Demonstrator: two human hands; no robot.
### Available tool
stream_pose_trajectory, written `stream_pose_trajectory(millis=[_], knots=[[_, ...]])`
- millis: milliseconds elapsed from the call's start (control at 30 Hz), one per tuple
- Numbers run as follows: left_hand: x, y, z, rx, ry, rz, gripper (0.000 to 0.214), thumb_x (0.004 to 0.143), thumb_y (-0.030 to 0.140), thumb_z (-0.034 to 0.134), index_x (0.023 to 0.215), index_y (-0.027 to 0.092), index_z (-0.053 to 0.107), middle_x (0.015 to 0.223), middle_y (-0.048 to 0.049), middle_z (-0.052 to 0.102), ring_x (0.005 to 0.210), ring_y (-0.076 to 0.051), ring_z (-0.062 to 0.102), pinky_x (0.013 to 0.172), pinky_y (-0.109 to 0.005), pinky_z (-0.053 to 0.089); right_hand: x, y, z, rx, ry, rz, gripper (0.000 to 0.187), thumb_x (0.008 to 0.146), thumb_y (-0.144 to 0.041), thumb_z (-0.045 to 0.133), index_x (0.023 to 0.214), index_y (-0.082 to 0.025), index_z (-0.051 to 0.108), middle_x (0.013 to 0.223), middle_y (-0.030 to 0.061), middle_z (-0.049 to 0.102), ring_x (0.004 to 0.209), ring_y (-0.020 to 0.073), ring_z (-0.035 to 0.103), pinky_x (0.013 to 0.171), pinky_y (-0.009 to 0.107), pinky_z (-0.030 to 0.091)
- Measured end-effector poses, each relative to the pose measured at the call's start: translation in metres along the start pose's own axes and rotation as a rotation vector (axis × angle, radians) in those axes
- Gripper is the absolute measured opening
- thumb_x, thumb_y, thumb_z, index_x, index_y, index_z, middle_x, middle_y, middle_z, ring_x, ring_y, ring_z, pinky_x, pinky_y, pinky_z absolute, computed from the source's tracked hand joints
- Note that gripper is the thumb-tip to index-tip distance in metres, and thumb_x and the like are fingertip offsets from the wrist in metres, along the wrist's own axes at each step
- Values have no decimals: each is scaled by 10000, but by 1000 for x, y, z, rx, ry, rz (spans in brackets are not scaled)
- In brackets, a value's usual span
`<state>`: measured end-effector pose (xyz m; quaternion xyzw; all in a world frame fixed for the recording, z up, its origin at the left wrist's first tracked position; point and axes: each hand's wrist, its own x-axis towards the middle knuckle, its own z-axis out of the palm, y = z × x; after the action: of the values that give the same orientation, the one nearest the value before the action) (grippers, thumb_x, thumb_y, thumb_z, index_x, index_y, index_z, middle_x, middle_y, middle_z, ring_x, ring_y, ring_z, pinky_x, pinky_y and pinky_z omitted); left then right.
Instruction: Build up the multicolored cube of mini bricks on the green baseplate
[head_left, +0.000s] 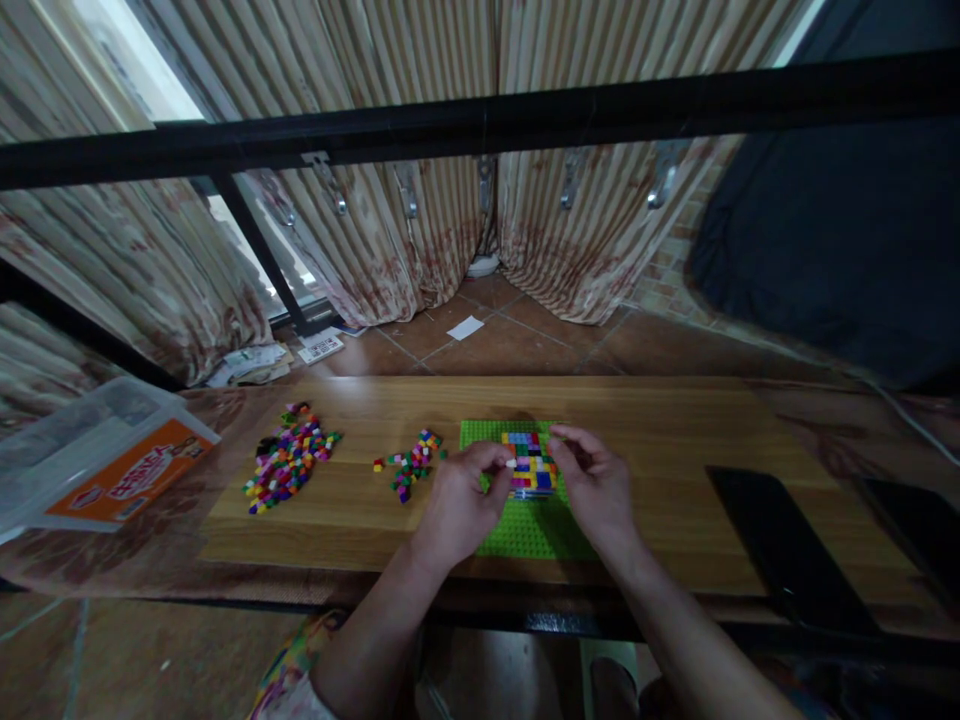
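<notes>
From over here the brick stack (534,462) is on the bench (660,430)'s green board (525,535), smack between the left hand (461,495), pinching what looks like a white brick (511,463), and the right hand (602,490) opposite, can't tell if that one's gripping anything.

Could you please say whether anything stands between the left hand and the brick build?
Nothing visible does: the left hand, with what looks like a white brick at its fingertips, is at the left edge of the brick build; the right hand is opposite.
</notes>
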<state>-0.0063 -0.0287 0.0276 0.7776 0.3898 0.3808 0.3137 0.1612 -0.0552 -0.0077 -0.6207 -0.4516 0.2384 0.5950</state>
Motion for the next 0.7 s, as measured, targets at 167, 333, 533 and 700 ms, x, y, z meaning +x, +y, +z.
stream_pose_trajectory(millis=[167,333,533,700], knots=[[0,0,1,48,-14,51,162,842,65,570,886,193,660,866,-17,697,779,-131,657,735,-237,498,-7,-8,3,-112,-61,-159,283,818,-419,663,1037,-243,695,1166,83,618,1117,245,582,959,427,461],[4,3,5,151,-38,65,164,846,55,554,857,191,645,828,-20,668,783,-150,642,723,-254,479,-9,-7,5,-155,-94,-144,305,812,-432,666,1054,-245,689,1189,87,605,1153,252,562,1010,449,428],[6,3,9,201,-80,72,173,859,55,535,867,188,645,830,-29,640,783,-157,619,716,-261,471,-8,-5,4,-165,-122,-80,303,790,-423,681,1045,-262,703,1203,76,613,1147,257,572,1000,447,429],[6,1,13,244,-86,90,160,872,75,545,868,191,655,842,-31,649,818,-168,611,766,-289,462,-8,-5,1,-147,-121,-60,281,780,-384,682,1030,-260,714,1199,78,627,1141,257,578,987,447,436]])
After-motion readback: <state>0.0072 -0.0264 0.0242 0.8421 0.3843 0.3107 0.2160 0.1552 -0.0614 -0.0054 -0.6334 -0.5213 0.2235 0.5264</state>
